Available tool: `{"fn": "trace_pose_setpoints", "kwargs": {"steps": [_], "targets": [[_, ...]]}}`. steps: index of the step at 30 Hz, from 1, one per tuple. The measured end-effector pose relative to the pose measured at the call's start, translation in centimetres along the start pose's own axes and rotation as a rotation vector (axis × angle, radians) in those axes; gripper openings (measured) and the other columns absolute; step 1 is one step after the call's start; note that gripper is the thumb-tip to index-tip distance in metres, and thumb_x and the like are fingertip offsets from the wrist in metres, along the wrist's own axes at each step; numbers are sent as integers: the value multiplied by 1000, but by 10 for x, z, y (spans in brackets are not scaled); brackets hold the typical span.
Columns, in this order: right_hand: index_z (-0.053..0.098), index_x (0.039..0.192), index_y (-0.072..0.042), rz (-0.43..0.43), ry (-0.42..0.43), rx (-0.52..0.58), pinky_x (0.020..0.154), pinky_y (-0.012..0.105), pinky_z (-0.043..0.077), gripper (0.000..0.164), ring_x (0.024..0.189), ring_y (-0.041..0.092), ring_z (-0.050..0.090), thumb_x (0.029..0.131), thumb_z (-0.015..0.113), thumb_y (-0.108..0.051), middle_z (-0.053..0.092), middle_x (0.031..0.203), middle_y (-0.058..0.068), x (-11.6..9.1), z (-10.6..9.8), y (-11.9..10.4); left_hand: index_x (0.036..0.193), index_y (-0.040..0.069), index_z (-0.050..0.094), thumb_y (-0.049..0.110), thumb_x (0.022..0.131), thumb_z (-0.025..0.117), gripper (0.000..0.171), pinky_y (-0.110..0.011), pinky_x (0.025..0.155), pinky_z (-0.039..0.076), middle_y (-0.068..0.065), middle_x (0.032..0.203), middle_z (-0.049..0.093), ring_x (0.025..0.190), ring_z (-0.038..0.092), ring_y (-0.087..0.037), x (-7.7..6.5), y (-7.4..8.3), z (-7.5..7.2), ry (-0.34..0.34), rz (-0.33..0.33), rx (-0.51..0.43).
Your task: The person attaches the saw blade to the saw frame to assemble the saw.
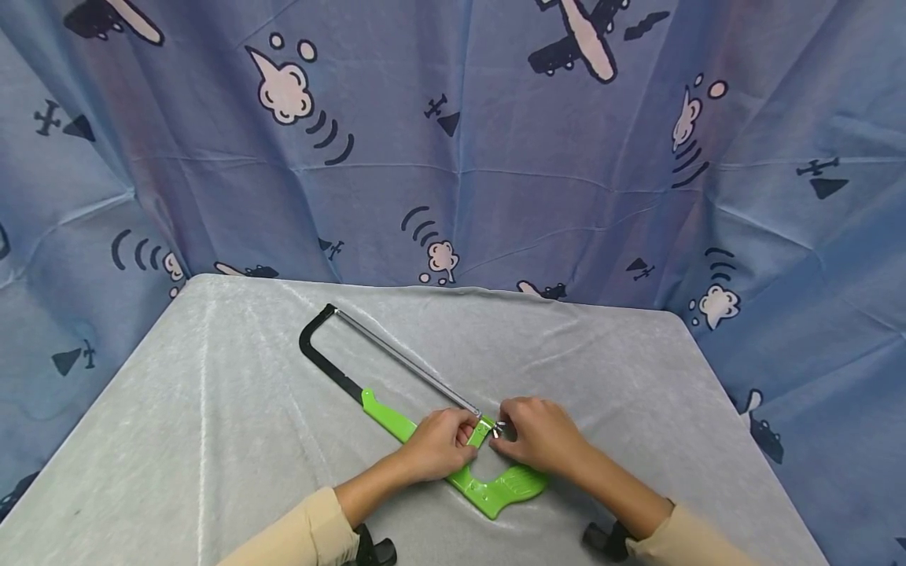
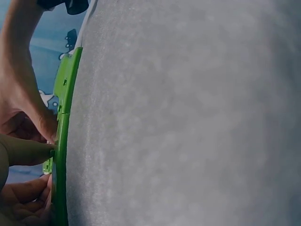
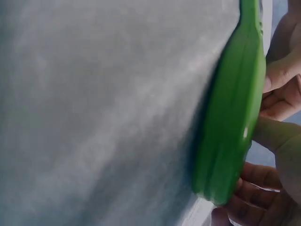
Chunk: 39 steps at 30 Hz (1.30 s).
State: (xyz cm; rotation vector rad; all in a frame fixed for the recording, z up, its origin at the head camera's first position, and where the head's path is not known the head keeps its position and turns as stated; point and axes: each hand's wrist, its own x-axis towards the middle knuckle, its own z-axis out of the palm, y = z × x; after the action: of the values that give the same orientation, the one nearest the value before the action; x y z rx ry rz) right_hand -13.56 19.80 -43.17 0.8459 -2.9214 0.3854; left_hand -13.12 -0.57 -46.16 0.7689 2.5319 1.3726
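A hacksaw (image 1: 387, 417) with a bright green handle and a black front bow lies slantwise on the table. Its silver blade section (image 1: 406, 361) runs along the far side. My left hand (image 1: 436, 446) grips the green frame arm just below the blade's near end. At that same end, the thumb and fingers of my right hand (image 1: 541, 435) pinch a small metal wing nut (image 1: 499, 429), partly hidden by them. The right wrist view shows the green handle grip (image 3: 233, 108) close up beside the fingers. In the left wrist view the green frame (image 2: 68, 84) stands edge-on.
A grey, velvety cloth covers the table (image 1: 255, 440). Behind and at both sides hangs a blue curtain (image 1: 396, 102) printed with planes and clouds. Black straps with dark fittings (image 1: 382, 552) sit at both wrists, near the beige sleeves (image 1: 304, 531).
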Motion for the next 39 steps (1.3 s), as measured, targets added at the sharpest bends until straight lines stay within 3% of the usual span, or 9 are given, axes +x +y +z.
{"fn": "trace_pose_setpoints", "kwargs": {"steps": [12,39], "targets": [[59,73,-16,20,58,-49,49,27,35,33,55,5,42,71,87,-33,49,63,-11,-1,2,-2,96,0,65,-1,77,73,21,-18,63,44,0,75,57,68,51,-4,0,1,-1,-6,-3,-10],[58,71,-18,6,30,-23,49,28,36,30,55,4,42,76,84,-33,49,63,-12,-2,2,-1,99,1,65,0,79,74,22,-19,64,45,1,77,57,69,51,-3,0,1,-1,-19,-31,-14]]}}
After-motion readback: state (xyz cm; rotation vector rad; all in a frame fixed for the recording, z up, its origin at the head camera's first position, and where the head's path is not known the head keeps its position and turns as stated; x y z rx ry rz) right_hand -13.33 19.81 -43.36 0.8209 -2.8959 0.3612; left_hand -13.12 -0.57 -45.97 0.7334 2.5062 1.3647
